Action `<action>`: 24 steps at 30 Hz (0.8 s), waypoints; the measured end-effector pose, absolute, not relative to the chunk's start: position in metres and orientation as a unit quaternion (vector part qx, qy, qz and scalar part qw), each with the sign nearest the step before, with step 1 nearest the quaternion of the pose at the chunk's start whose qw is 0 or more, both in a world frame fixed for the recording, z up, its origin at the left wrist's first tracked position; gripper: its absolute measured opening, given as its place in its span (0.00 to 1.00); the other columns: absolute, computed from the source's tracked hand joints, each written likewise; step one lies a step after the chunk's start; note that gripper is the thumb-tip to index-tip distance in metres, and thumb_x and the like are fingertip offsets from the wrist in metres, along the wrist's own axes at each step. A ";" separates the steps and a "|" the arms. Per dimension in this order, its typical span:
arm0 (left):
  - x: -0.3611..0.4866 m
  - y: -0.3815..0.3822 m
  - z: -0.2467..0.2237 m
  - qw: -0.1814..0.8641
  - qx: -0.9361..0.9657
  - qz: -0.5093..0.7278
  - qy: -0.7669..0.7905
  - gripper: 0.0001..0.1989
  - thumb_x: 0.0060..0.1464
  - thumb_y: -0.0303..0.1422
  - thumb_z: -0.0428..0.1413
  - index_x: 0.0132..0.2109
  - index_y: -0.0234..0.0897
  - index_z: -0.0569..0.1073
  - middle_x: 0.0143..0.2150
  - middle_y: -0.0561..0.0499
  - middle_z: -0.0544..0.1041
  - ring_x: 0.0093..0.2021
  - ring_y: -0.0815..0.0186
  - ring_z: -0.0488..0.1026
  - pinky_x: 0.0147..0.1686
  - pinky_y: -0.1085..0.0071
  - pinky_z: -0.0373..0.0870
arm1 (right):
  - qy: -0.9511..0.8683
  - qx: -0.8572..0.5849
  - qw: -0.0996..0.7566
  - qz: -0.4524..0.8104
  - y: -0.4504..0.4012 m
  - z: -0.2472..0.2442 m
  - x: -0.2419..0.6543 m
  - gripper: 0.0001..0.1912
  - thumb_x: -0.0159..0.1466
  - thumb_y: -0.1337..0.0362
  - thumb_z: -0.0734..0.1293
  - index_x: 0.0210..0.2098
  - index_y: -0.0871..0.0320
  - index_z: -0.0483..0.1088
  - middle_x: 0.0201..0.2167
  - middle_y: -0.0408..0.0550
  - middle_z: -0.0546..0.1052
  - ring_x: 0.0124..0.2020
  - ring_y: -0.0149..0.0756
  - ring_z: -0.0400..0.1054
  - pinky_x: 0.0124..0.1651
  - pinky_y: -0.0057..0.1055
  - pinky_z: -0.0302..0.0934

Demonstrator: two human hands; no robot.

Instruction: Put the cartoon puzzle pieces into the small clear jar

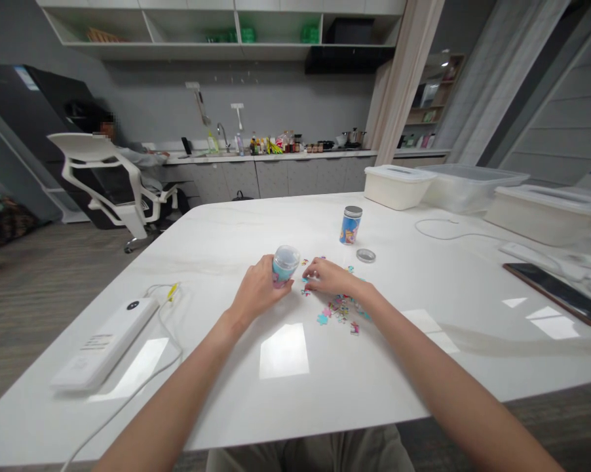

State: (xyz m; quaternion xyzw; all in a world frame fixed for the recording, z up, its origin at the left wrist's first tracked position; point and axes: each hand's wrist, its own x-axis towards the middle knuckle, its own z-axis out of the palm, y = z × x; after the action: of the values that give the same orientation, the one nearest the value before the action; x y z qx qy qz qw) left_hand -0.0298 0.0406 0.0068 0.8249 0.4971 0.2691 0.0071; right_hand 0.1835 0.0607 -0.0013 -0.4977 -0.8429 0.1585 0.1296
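- Head view: left hand [259, 290] wrapped round a small clear jar [285, 264], tilted, just off the white desk [236, 229] near its middle.
- Right hand [329, 276] fingers curled, pinching at loose puzzle pieces [341, 308] scattered beside the jar; can't tell if one is actually held.
- Jar: looks light, rigid, smooth plastic, probably slippery; grip the side wall.
- Pieces: thin, flat, featherlight; likely best slid to lift an edge, then pinched.
- Second jar [350, 225] upright and a loose lid [365, 255] sit further back.
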 end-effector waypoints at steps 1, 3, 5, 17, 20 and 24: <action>-0.030 0.041 0.007 0.006 0.826 0.268 0.496 0.15 0.52 0.38 0.58 0.42 0.39 0.62 0.40 0.46 0.73 0.39 0.55 0.74 0.37 0.63 0.67 | -0.840 -0.504 0.133 0.152 0.061 -0.002 0.180 0.11 0.60 0.65 0.69 0.42 0.60 0.77 0.43 0.54 0.74 0.43 0.38 0.70 0.47 0.30 0.61; -0.029 0.041 0.008 0.007 0.829 0.264 0.493 0.15 0.52 0.38 0.58 0.43 0.39 0.62 0.41 0.45 0.73 0.41 0.54 0.74 0.38 0.63 0.67 | -0.837 -0.510 0.130 0.148 0.061 -0.002 0.176 0.07 0.61 0.67 0.68 0.38 0.61 0.77 0.41 0.54 0.75 0.42 0.37 0.70 0.45 0.28 0.61; -0.029 0.041 0.008 0.006 0.832 0.262 0.488 0.16 0.52 0.38 0.58 0.44 0.38 0.62 0.42 0.44 0.73 0.42 0.53 0.74 0.38 0.62 0.67 | -0.836 -0.513 0.124 0.152 0.061 0.000 0.176 0.06 0.62 0.68 0.67 0.35 0.62 0.77 0.40 0.54 0.76 0.40 0.37 0.70 0.44 0.27 0.60; -0.031 0.041 0.007 0.023 0.830 0.271 0.487 0.15 0.52 0.38 0.57 0.43 0.39 0.62 0.41 0.46 0.73 0.40 0.55 0.74 0.38 0.63 0.67 | -0.789 -0.577 0.047 0.207 0.044 0.020 0.177 0.13 0.55 0.60 0.73 0.37 0.61 0.77 0.39 0.54 0.80 0.39 0.42 0.72 0.36 0.29 0.60; -0.031 0.041 0.006 0.030 0.827 0.271 0.492 0.15 0.52 0.38 0.57 0.42 0.39 0.62 0.40 0.46 0.73 0.40 0.55 0.73 0.38 0.63 0.67 | -0.782 -0.580 0.051 0.222 0.046 0.017 0.176 0.07 0.56 0.63 0.71 0.33 0.60 0.77 0.36 0.51 0.80 0.37 0.38 0.73 0.34 0.27 0.60; -0.030 0.041 0.008 0.026 0.828 0.263 0.494 0.16 0.51 0.38 0.57 0.44 0.38 0.63 0.42 0.44 0.73 0.42 0.54 0.73 0.39 0.62 0.67 | -0.776 -0.582 0.064 0.234 0.050 0.015 0.178 0.05 0.55 0.66 0.72 0.32 0.59 0.75 0.34 0.48 0.80 0.35 0.36 0.72 0.33 0.26 0.59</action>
State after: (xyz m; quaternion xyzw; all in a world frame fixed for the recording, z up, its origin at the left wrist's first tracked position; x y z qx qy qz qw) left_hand -0.0304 0.0409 0.0083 0.8279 0.4945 0.2635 0.0262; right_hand 0.1776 0.0503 0.0149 -0.5819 -0.7763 0.2336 0.0641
